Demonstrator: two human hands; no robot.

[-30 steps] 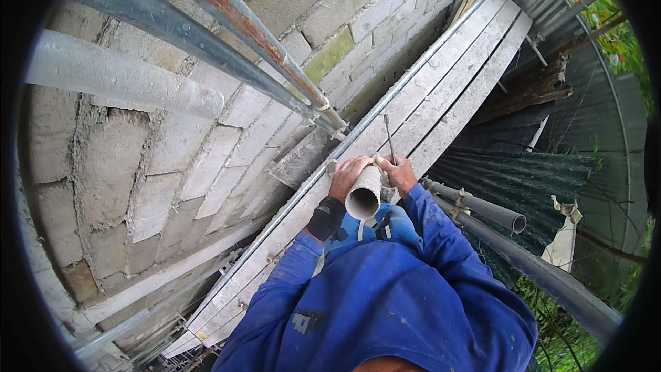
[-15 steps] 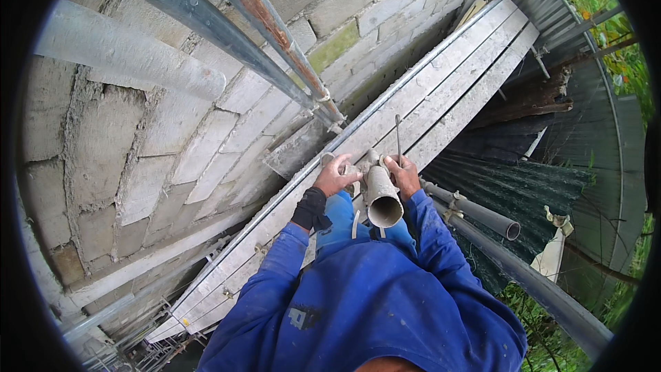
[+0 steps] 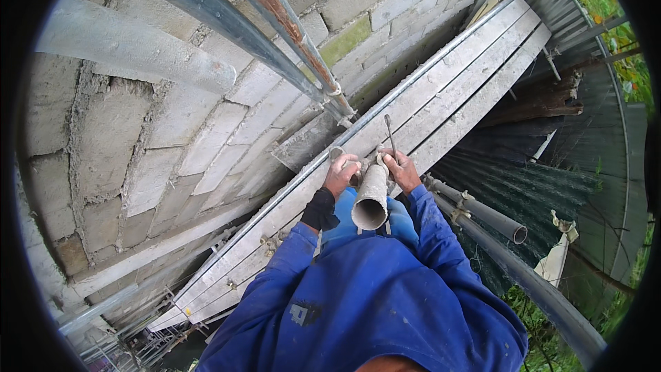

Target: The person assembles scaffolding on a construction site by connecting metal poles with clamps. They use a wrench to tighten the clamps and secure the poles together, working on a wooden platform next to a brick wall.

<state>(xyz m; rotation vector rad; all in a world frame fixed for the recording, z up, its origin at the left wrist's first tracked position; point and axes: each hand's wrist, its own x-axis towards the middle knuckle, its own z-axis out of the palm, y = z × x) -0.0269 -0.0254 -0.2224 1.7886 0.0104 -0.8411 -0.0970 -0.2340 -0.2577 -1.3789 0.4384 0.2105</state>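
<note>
I stand on a scaffold plank deck (image 3: 441, 89) beside a block wall. A short grey tube (image 3: 372, 196) stands upright in front of me, its open end facing the camera. My left hand (image 3: 341, 173) grips the tube's far end from the left. My right hand (image 3: 401, 169) holds the same end from the right, together with a thin metal spanner (image 3: 390, 134) that sticks up between its fingers. A small round metal fitting (image 3: 336, 153) shows just above my left hand. Both sleeves are blue.
A grey block wall (image 3: 172, 131) rises on the left, crossed by a rusty pole (image 3: 289, 34) and a grey pole (image 3: 206, 7). A thick grey pipe (image 3: 131, 48) juts from the wall. A guard-rail tube (image 3: 482, 210) runs at right, above corrugated sheeting (image 3: 530, 193).
The tube has tipped more upright and shifted slightly, its open end now pointing at the camera. Both hands stayed on its far end.
</note>
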